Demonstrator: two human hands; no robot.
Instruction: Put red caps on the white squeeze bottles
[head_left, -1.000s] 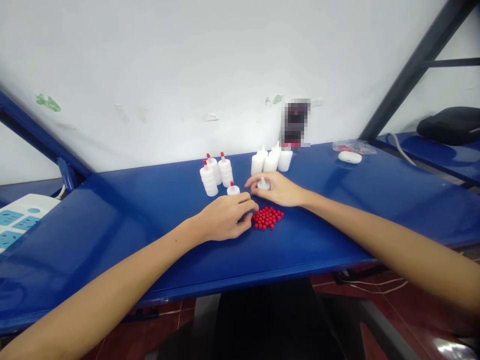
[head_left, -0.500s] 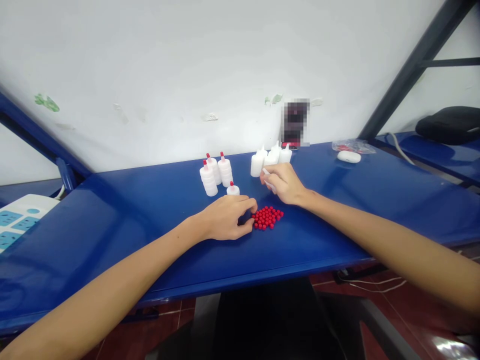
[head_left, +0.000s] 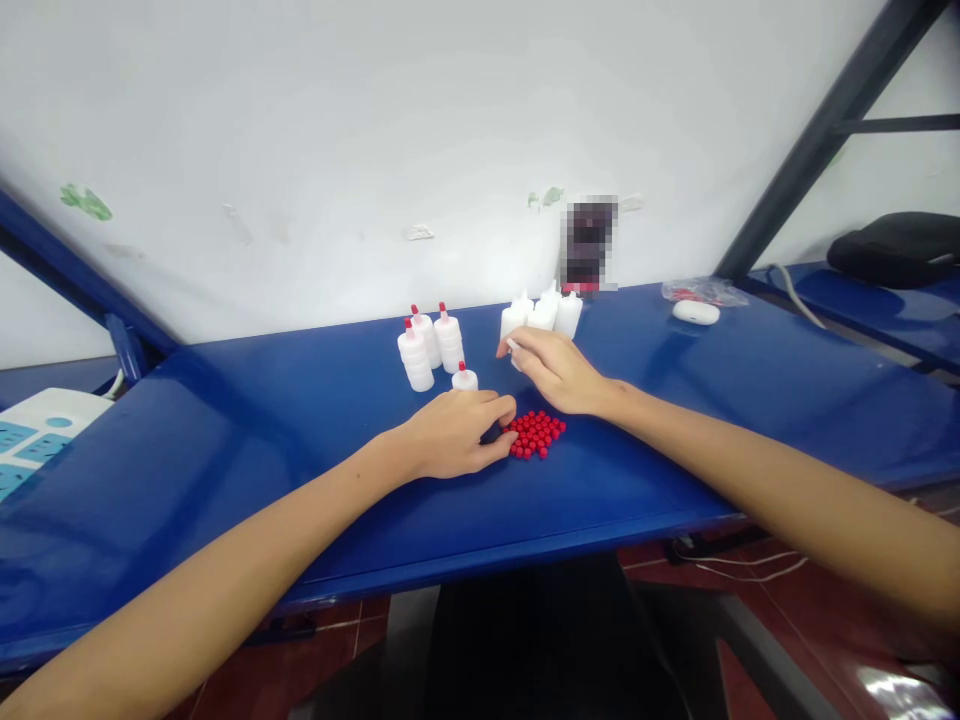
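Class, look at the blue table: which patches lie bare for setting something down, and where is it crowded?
Bare: the stretch between the power strip and the capped bottles, and that between the uncapped bottles and the white case. Crowded: mid-table, where left hand, right hand and red caps meet.

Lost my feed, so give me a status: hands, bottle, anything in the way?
Left hand at the red caps, grip unclear. Right hand shut on white bottle, uncapped. Capped bottle stands just behind the left hand.

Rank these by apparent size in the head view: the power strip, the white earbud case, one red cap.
1. power strip, though cut off by the frame edge and nearer the camera
2. white earbud case
3. one red cap
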